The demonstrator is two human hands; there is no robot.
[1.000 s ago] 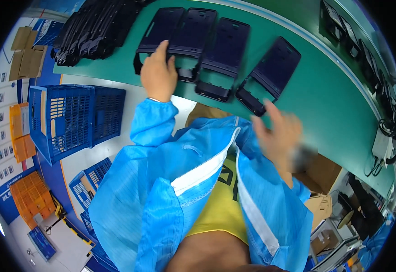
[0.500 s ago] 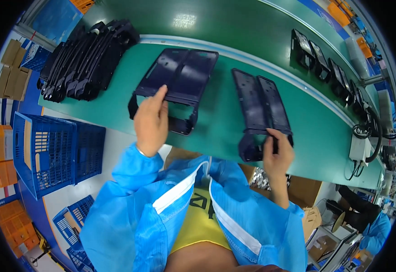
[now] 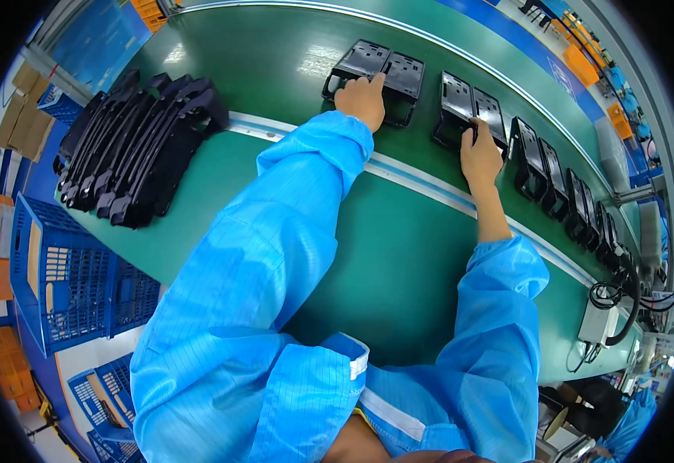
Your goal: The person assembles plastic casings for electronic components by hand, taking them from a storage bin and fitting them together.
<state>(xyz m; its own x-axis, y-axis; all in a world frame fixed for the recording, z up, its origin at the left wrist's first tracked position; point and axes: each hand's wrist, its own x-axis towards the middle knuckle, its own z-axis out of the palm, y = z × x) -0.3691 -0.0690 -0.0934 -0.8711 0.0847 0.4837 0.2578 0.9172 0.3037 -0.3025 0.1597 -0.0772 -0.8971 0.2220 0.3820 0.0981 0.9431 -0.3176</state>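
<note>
Two black plastic frames, each with a pair of long flat panels, lie on the dark green belt beyond the pale metal rail. My left hand point(image 3: 362, 102) is closed on the near edge of the left frame point(image 3: 405, 76), its index finger reaching along the middle gap. Farther right, my right hand point(image 3: 481, 158) grips the near edge of the second frame point(image 3: 457, 96) between thumb and fingers. Part of each frame's near side is hidden by my hands. Both arms, in blue sleeves, are stretched forward across the green table point(image 3: 399, 262).
A stack of similar black parts point(image 3: 140, 147) leans together on the table at left. More black frames point(image 3: 541, 166) line the belt to the right. A white box with black cables point(image 3: 599, 320) sits at the right edge. Blue crates point(image 3: 75, 278) stand at lower left.
Both hands have carried the two frames forward from the near table, over the metal rail, onto the belt. My arms are now stretched out, and the view has shifted.
</note>
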